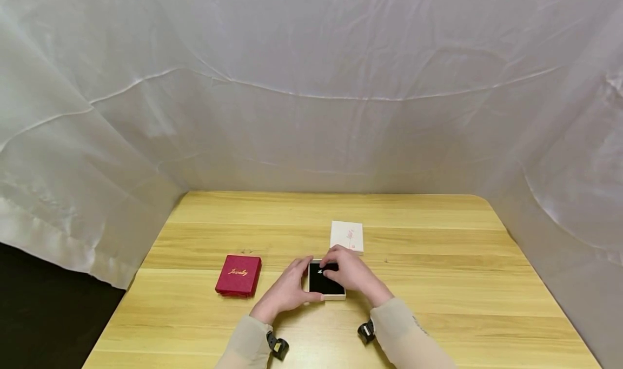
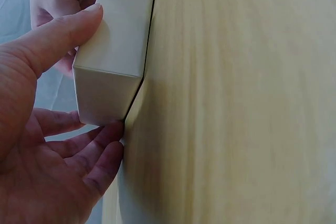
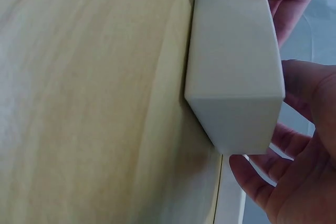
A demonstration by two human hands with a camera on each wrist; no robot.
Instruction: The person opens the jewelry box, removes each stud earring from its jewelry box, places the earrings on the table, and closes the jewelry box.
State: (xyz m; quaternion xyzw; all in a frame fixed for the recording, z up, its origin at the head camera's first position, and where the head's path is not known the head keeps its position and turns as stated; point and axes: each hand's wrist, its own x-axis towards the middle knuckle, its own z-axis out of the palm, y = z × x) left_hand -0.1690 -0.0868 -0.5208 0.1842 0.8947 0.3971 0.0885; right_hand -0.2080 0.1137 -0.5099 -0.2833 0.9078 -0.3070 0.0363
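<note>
A small white jewelry box (image 1: 335, 298) with a black lining (image 1: 333, 287) stands uncovered on the table. My left hand (image 1: 288, 289) grips it, thumb on the near wall and fingers around the left and far sides. In the left wrist view that thumb presses the white wall (image 2: 113, 35). A tiny silver star-shaped piece (image 1: 319, 271) shows on the black lining. Over the box, my right hand (image 1: 348, 269) has its thumb and bent forefinger close beside the star. Whether those fingertips pinch anything is too small to tell, and the right wrist view hides them behind the box (image 3: 236, 40).
A white lid (image 1: 347, 235) with pink lettering lies just beyond the right hand. At the left sits a closed red box (image 1: 238, 275) marked "Jewelry" in gold. Tiny objects (image 1: 246, 251) lie behind it. Pale cloth (image 1: 311, 136) hangs around the wooden table (image 1: 438, 304).
</note>
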